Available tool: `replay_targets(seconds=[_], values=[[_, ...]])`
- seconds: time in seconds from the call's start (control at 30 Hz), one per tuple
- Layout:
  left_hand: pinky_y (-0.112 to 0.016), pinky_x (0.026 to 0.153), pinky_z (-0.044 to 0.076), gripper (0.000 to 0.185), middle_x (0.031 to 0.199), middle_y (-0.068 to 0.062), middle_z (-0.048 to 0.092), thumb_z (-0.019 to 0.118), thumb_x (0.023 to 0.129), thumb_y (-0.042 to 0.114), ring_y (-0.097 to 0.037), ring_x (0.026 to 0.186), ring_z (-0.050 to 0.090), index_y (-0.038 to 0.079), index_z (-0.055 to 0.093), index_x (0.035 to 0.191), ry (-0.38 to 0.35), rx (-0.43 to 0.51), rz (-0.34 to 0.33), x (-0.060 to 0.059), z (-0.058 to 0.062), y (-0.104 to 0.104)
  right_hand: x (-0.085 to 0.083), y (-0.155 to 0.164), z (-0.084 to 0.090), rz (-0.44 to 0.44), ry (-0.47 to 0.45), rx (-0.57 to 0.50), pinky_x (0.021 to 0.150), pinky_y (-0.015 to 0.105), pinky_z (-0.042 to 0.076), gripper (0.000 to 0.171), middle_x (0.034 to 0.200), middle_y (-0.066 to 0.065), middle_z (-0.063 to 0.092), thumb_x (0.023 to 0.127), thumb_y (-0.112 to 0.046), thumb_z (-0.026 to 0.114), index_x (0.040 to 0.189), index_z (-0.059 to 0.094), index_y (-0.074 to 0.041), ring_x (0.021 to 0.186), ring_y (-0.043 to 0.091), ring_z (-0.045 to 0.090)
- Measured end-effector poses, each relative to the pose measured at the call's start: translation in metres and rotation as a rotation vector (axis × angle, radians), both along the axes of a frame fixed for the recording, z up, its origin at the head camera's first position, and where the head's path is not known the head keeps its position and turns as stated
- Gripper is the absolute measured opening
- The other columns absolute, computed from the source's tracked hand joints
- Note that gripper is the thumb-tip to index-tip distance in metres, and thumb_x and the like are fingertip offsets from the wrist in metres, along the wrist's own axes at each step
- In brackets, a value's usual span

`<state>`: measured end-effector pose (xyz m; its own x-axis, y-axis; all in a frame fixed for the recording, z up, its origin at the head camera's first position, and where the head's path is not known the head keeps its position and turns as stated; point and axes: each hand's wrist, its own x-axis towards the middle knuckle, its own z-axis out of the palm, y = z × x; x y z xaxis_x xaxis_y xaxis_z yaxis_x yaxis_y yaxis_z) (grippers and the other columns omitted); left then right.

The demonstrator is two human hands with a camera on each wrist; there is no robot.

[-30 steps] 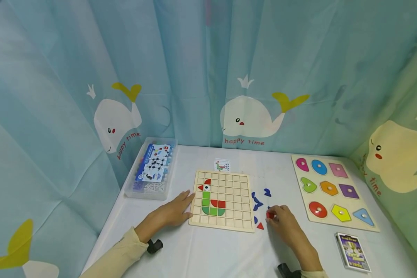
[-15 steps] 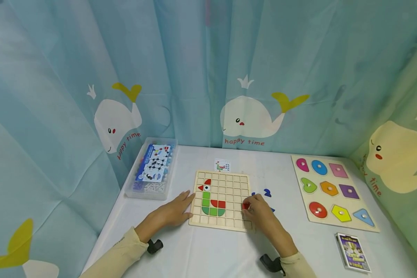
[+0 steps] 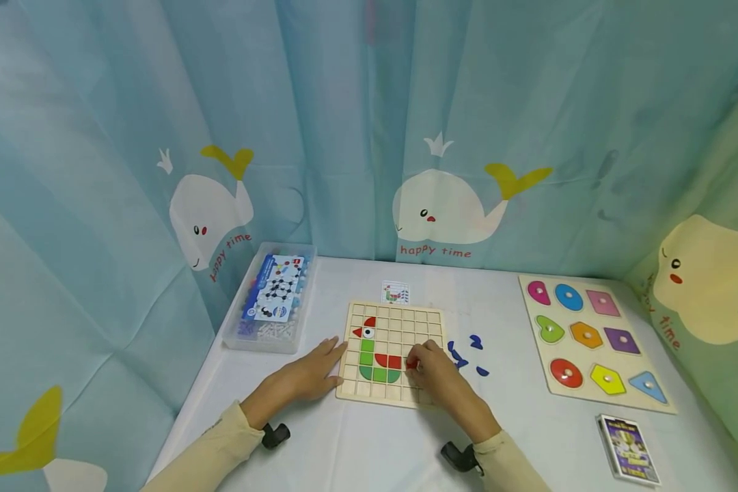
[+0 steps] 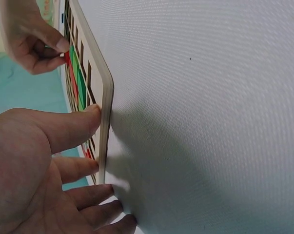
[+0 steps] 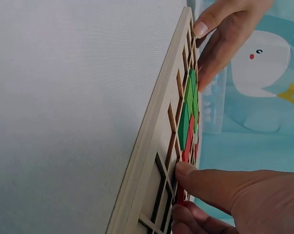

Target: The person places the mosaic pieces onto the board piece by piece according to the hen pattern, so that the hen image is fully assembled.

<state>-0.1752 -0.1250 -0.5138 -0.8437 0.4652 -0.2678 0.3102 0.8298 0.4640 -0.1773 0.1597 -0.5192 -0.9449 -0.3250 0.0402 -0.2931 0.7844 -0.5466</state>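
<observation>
A wooden grid board (image 3: 357, 389) lies on the table, with red and green pieces and one eye piece set in it as a bird-like figure. My left hand (image 3: 310, 372) rests at its left edge; in the left wrist view the thumb (image 4: 78, 129) lies on the rim with the fingers extended. Over the board's right half, my right hand (image 3: 438, 372) pinches a red piece (image 5: 181, 196) between thumb and fingers, just right of the red square (image 3: 395, 362). Its exact shape is mostly covered by the fingers. Several blue pieces (image 3: 476, 342) lie right of the board.
Behind the board lies a small pattern card (image 3: 396, 292). A clear plastic case (image 3: 269, 297) stands at the left back. To the right are a knob puzzle board (image 3: 596, 342) and a boxed card deck (image 3: 629, 449). A whale-print curtain (image 3: 344, 171) hangs behind the table.
My right hand has carried the red piece leftward from the loose pieces to over the board, near the red square. The left hand stays at the board's edge.
</observation>
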Motion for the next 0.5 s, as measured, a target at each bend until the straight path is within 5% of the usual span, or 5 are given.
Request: replay_targets(seconds=[0.5], values=[[-0.048, 0.117, 0.023, 0.071, 0.163, -0.018, 0.019, 0.062, 0.1, 0.029, -0.034, 0.149, 0.017, 0.008, 0.027, 0.159, -0.004, -0.005, -0.003, -0.0015, -0.0008, 0.0, -0.0041, -0.0038, 0.0006, 0.056, 0.045, -0.037, 0.075, 0.033, 0.053, 0.016, 0.09, 0.003, 0.056, 0.084, 0.001, 0.079, 0.092, 0.068, -0.007, 0.081, 0.014, 0.053]])
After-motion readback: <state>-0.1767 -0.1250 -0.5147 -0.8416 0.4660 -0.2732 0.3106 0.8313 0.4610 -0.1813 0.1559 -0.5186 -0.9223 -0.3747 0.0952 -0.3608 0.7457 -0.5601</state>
